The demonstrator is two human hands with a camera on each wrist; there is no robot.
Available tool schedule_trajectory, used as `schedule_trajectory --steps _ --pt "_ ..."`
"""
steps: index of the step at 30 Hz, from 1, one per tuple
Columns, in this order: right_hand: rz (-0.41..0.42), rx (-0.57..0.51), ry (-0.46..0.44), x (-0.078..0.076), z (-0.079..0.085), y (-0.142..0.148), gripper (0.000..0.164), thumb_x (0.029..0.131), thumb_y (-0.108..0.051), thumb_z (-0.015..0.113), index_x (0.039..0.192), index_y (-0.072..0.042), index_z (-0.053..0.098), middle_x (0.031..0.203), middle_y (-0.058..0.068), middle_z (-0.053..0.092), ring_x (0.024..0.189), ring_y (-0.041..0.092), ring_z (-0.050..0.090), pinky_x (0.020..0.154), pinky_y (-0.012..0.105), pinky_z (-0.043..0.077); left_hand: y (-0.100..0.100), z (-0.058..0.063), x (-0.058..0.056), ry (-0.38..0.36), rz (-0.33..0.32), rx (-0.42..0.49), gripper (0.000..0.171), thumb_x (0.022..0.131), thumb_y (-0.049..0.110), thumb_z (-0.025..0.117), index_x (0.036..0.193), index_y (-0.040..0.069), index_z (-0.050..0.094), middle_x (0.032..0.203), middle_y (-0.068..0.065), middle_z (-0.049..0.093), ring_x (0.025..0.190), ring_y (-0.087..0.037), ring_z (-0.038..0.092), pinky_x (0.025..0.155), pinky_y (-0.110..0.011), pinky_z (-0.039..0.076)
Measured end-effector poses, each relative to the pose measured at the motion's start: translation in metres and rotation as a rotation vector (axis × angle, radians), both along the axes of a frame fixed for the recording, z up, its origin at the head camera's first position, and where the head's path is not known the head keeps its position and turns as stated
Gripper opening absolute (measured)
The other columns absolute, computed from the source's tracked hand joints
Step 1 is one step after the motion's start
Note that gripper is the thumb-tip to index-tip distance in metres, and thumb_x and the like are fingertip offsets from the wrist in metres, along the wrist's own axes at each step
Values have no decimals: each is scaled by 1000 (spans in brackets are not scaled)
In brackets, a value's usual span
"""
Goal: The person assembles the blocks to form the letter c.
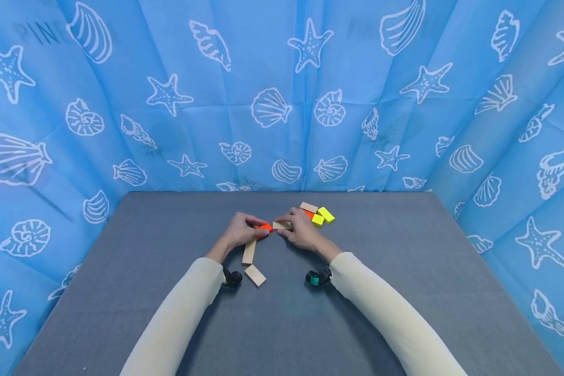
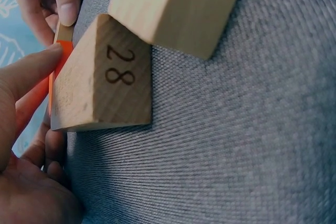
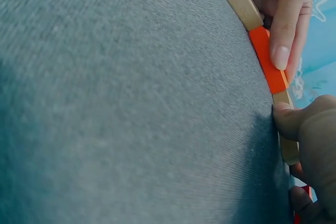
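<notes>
Near the middle of the table, my left hand (image 1: 237,230) pinches an orange block (image 1: 265,228) between thumb and fingers. My right hand (image 1: 303,233) grips a plain wooden block (image 1: 281,225) by its sides; in the right wrist view, this block (image 3: 286,149) meets the end of the orange block (image 3: 266,59). From the orange block's other end, a second wooden block (image 1: 249,253) runs toward me, with "28" on its end face (image 2: 122,72) in the left wrist view. A third wooden block (image 1: 255,275) lies nearest me, angled, its corner by the second block.
Just beyond my right hand lies a small group: a wooden block (image 1: 308,207), an orange block (image 1: 308,213) partly hidden by the hand, and two yellow blocks (image 1: 326,214). The grey table (image 1: 404,292) ends at a blue shell-patterned curtain (image 1: 244,73) behind and at both sides.
</notes>
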State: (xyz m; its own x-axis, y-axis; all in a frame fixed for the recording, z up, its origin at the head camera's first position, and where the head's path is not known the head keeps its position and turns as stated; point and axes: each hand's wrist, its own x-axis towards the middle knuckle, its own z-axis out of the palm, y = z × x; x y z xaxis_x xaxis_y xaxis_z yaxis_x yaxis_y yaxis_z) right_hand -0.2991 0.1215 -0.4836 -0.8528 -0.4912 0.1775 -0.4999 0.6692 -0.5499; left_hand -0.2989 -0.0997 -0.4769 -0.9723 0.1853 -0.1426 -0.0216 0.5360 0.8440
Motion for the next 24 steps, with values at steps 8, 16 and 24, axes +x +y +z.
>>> schedule_trajectory --steps 8,16,24 --pt "-25 -22 -43 1 -1 -1 30 96 -16 72 125 -8 72 106 8 55 96 23 49 84 39 39 0 1 1 0 -3 1 27 87 20 83 111 8 80 99 -8 69 84 -21 56 68 -30 45" --pt "-24 -33 -50 3 -1 -1 31 96 -16 72 126 -6 71 106 9 55 97 24 49 85 39 40 0 3 1 -3 -5 3 28 87 20 83 112 8 79 100 -8 69 85 -22 56 69 -31 45" --pt "-31 -31 -74 3 -1 -1 32 97 -16 72 128 -7 71 107 8 54 98 24 48 84 38 39 0 2 2 -12 1 -1 29 87 21 84 112 9 79 99 -8 68 86 -22 56 70 -31 45"
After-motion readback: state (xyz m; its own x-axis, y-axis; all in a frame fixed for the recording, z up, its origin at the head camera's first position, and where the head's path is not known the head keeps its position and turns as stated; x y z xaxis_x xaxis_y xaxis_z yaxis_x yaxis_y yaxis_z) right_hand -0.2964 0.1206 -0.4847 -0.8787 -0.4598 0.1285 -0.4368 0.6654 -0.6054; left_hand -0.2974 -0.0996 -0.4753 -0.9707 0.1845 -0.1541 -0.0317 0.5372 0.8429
